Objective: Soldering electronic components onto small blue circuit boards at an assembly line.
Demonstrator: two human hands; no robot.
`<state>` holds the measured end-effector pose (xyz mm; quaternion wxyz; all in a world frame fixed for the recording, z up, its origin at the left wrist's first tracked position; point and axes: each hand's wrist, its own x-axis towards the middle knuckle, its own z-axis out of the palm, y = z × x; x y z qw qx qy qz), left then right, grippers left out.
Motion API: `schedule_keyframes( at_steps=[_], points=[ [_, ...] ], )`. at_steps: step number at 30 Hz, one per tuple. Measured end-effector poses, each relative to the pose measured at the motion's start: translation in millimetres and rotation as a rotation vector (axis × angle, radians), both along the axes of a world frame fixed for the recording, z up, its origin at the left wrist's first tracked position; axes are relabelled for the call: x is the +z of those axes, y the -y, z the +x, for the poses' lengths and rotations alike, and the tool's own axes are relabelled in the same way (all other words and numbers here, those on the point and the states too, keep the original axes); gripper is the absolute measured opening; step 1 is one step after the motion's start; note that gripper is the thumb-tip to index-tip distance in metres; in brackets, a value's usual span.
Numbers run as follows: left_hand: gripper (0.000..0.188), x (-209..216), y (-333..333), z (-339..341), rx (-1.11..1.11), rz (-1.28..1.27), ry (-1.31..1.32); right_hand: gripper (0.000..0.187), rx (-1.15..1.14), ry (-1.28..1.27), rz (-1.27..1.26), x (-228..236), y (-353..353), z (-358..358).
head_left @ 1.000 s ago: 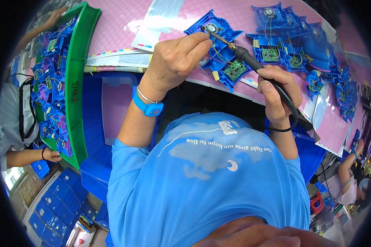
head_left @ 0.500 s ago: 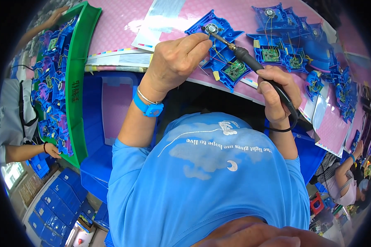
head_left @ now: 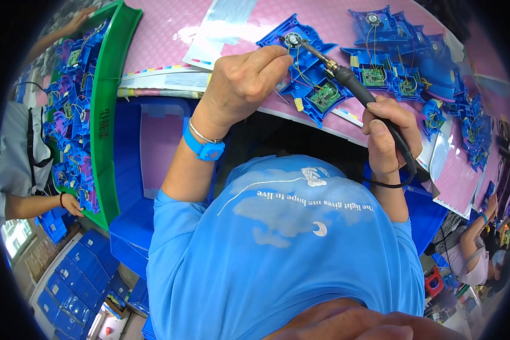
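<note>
Two bare hands, well apart: the right hand (head_left: pixel 392 129) grips a soldering iron (head_left: pixel 354 85), tip at the edge of the round speaker (head_left: pixel 293 39), contact unconfirmed. Speaker sits in an open blue plastic housing (head_left: pixel 309 63) at one o'clock. Left hand (head_left: pixel 250 76), fingers pinched, contents indeterminable, at the speaker's eight o'clock. Green tray (head_left: pixel 103 113) at ten o'clock.

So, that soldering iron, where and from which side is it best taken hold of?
Probably by the thick dark handle, from the right, as the right hand has it. The soldering iron slants: its slim metal tip points up-left toward the round speaker, while its cord leaves the lower-right end. Gripping there keeps the hand clear of possibly hot metal.
</note>
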<state>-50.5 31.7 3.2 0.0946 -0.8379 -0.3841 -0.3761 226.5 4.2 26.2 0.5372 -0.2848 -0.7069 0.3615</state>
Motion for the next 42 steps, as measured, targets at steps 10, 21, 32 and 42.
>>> schedule_keyframes(
  at_steps=[10,21,32,42],
  points=[
    [0.02,0,0,0,-0.028,-0.023,0.029,0.023,-0.003,-0.028,-0.046,1,2,5],
    [0.022,16,21,-13,-0.096,-0.293,0.263,0.021,-0.047,-0.12,-0.015,2,-4,4],
    [0.029,22,22,13,-0.112,-0.391,0.048,0.024,-0.165,-0.303,-0.086,-4,-5,26],
    [0.029,98,33,-163,0.465,0.008,-0.063,0.025,-0.251,-0.293,-0.052,3,8,49]
  ],
)
